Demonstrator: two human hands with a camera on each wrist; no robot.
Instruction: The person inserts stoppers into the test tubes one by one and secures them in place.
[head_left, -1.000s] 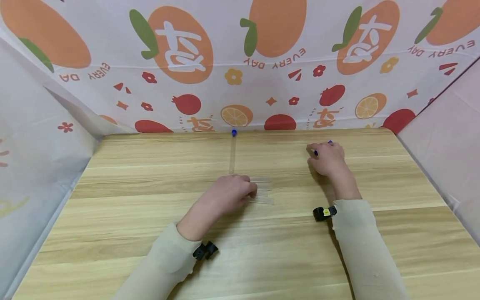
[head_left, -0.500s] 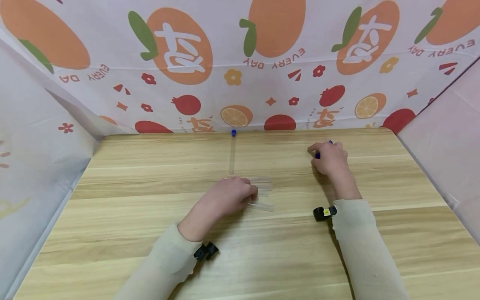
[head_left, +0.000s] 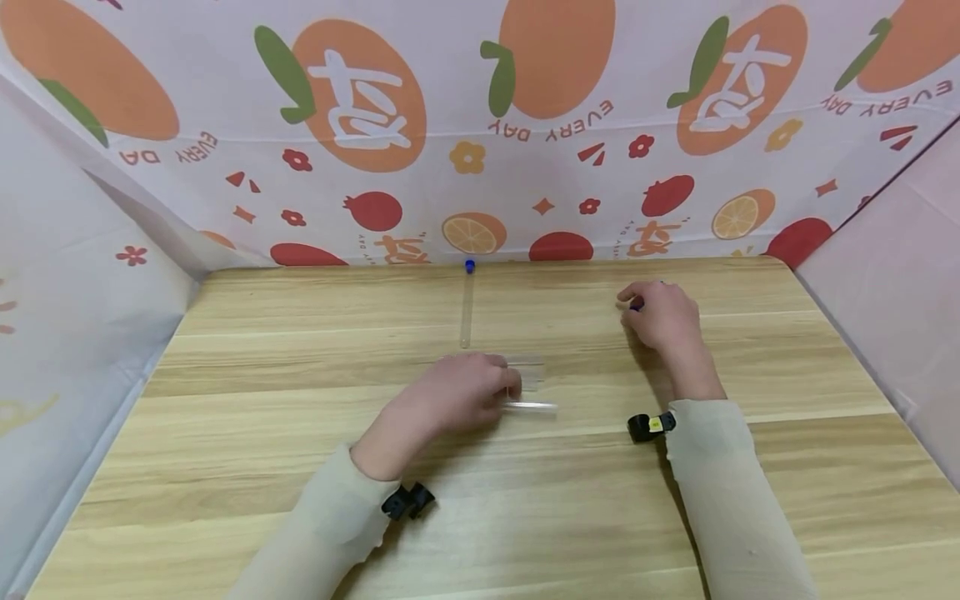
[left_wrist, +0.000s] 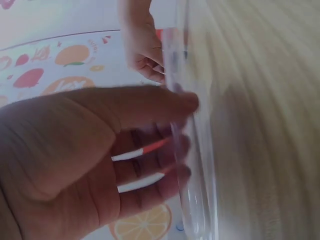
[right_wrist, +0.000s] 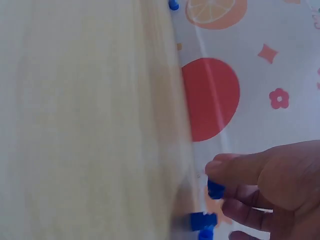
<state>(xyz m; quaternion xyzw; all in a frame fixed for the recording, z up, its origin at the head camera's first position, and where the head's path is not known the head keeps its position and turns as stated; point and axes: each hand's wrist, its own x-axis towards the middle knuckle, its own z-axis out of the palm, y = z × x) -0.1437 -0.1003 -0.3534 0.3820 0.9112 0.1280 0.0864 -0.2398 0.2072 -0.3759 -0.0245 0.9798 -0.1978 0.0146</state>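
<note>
A thin clear plastic tube (head_left: 531, 406) lies mid-bench, pinched at one end by the left hand (head_left: 457, 390) beside more clear tubes (head_left: 525, 372). The right hand (head_left: 662, 317) pinches a small blue cap (right_wrist: 215, 190) near the wooden bench (head_left: 300, 467)'s far edge; two more blue caps (right_wrist: 203, 221) lie beneath it.

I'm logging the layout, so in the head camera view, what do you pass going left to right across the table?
Left hand holding a clear tube → capped tube with the blue cap lying farther back → right hand pinching a small blue cap.
</note>
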